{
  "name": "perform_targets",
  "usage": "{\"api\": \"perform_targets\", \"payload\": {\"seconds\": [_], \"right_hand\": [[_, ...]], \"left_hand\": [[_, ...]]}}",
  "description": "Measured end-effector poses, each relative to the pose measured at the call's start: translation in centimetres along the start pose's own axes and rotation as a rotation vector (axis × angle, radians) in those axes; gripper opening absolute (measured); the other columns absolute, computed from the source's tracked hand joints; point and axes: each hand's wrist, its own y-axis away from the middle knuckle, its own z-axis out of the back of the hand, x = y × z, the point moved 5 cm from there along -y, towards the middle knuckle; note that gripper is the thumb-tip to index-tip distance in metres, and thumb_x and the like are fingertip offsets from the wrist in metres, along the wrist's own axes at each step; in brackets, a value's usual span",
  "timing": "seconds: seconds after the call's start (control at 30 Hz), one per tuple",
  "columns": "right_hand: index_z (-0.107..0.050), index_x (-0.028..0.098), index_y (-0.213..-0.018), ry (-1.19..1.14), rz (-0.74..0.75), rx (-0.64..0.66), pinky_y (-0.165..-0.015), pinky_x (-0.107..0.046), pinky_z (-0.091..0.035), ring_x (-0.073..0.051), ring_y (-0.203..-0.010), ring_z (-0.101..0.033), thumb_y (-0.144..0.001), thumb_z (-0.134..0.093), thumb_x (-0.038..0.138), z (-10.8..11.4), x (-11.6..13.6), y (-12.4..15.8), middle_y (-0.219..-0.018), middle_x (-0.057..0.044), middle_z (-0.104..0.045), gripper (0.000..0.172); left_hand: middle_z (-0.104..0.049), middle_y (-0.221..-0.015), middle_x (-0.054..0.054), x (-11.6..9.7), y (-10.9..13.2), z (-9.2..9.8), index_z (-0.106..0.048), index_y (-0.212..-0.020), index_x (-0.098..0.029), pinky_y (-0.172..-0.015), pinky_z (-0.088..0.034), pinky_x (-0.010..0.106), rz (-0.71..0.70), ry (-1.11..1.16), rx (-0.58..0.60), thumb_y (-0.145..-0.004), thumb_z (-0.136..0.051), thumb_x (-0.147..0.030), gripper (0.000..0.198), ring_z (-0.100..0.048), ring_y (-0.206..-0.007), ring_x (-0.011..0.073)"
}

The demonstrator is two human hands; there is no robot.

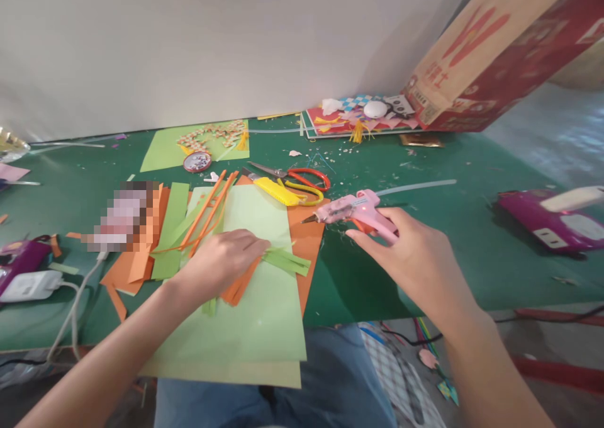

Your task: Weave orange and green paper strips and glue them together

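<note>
My left hand (231, 255) is closed over woven paper strips, palm down above light green sheets (264, 327). Green strips (290, 261) stick out at its fingertips, and orange strips (240, 283) show below it. A pink hot glue gun (352, 208) has a clear glue stick (418, 187) in its back, its nozzle pointing left. My right hand (410, 252) has its fingers around the gun's handle, the thumb standing off to the side. Behind the sheets lie a yellow utility knife (278, 192) and scissors (302, 179) with red and yellow handles.
Orange and green paper (151, 239) is piled at left, beside a blurred-out device (125, 217) with a white cable (78, 315). Purple power strips (550, 220) (23, 261) sit at both sides. A paper bag (491, 56) stands at the back right, near a decorated board (330, 126).
</note>
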Motion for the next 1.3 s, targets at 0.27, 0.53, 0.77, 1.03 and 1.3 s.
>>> {"api": "perform_targets", "payload": {"seconds": [0.27,0.53,0.77,1.03,1.3], "right_hand": [[-0.059,0.019,-0.088,0.043,0.048,0.009,-0.050,-0.029,-0.037,-0.021,-0.057,-0.058,-0.080,-0.050,0.062,-0.1,0.9,0.2,-0.069,-0.008,-0.065,0.045],[-0.060,0.016,-0.095,0.162,0.264,-0.036,-0.054,-0.030,-0.045,-0.023,-0.068,-0.066,-0.082,-0.056,0.046,-1.8,4.1,1.4,-0.085,-0.011,-0.070,0.032],[-0.057,0.017,-0.093,0.167,0.307,0.014,-0.054,-0.029,-0.045,-0.022,-0.069,-0.066,-0.084,-0.058,0.039,-2.6,5.9,1.5,-0.086,-0.010,-0.070,0.023],[-0.056,0.017,-0.089,0.204,0.339,0.040,-0.051,-0.028,-0.043,-0.021,-0.065,-0.064,-0.082,-0.062,0.034,-2.4,6.1,1.6,-0.084,-0.009,-0.069,0.019],[-0.056,0.017,-0.090,0.221,0.360,0.014,-0.051,-0.028,-0.042,-0.020,-0.064,-0.063,-0.087,-0.053,0.032,-2.1,6.4,1.8,-0.081,-0.010,-0.067,0.016]], "left_hand": [[-0.071,-0.074,0.004,0.2,0.5,0.1,-0.064,-0.093,-0.015,-0.055,-0.050,0.022,0.078,0.011,-0.134,-0.094,-0.044,-0.019,0.020,-0.067,-0.063,0.0140],[-0.072,-0.073,0.002,0.5,0.8,0.1,-0.065,-0.084,-0.017,-0.054,-0.047,0.019,0.179,0.064,-0.144,-0.093,-0.046,-0.020,0.021,-0.066,-0.059,0.0116],[-0.075,-0.080,0.002,0.4,0.9,0.3,-0.065,-0.091,-0.016,-0.054,-0.048,0.020,0.158,0.044,-0.192,-0.093,-0.046,-0.020,0.020,-0.069,-0.062,0.0131],[-0.075,-0.079,0.003,0.4,0.9,0.2,-0.065,-0.090,-0.016,-0.053,-0.049,0.021,0.145,0.030,-0.186,-0.093,-0.044,-0.020,0.021,-0.069,-0.062,0.0132],[-0.074,-0.078,0.003,0.4,0.8,0.2,-0.065,-0.090,-0.017,-0.053,-0.048,0.020,0.153,0.038,-0.168,-0.092,-0.046,-0.019,0.020,-0.068,-0.061,0.0129]]}}
